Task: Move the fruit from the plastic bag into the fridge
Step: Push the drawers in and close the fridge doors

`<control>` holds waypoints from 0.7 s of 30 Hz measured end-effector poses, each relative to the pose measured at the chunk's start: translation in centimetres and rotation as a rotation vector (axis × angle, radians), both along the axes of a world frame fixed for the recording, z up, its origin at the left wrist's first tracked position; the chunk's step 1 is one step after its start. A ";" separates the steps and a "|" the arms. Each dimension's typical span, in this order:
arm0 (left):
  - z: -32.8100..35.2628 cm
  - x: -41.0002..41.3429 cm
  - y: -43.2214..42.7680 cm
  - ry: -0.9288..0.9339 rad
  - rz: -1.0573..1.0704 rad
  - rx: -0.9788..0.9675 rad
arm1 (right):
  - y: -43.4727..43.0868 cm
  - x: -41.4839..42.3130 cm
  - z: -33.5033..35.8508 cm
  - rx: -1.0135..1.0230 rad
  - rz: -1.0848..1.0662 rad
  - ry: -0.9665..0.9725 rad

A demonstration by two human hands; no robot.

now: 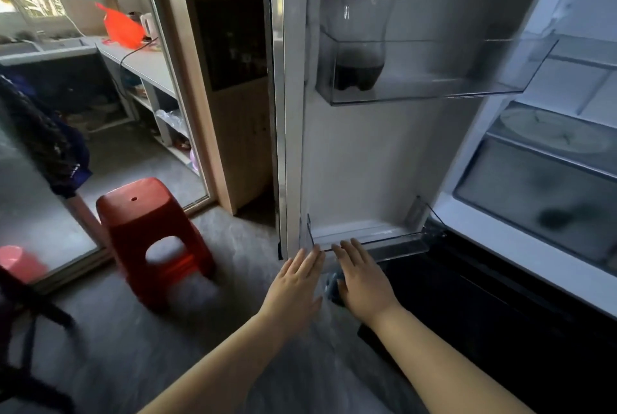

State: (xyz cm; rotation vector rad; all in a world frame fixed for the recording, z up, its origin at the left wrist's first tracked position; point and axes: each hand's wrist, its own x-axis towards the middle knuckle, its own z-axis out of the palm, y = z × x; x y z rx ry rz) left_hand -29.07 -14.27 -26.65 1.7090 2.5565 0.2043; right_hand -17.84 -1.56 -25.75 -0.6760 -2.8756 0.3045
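Fridge (534, 153) door open. Left grip (297, 283) and right grip (362, 283), fingers straight and apart, holding nothing, lie side by side at the front rim of the lower door bin (394, 241); contact cannot be told. No fruit is visible. An orange plastic bag (122, 28), probably holding it, sits well apart on the far desk (147, 63). Step judged: readying the fridge; next, fetching the fruit

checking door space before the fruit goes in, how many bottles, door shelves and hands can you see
bottles: 1, the bottle in the upper shelf
door shelves: 2, the upper door shelf and the lower door shelf
hands: 2, the left hand and the right hand
total: 5
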 end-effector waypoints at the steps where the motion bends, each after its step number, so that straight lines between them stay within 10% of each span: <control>1: -0.1 0.2 -0.2 -0.001 -0.015 0.006 | -0.2 0.4 0.1 0.005 -0.010 0.004; 21: 1.1 6.1 -1.8 0.454 -0.474 0.426 | -3.9 15.3 -1.6 -0.043 -0.337 0.391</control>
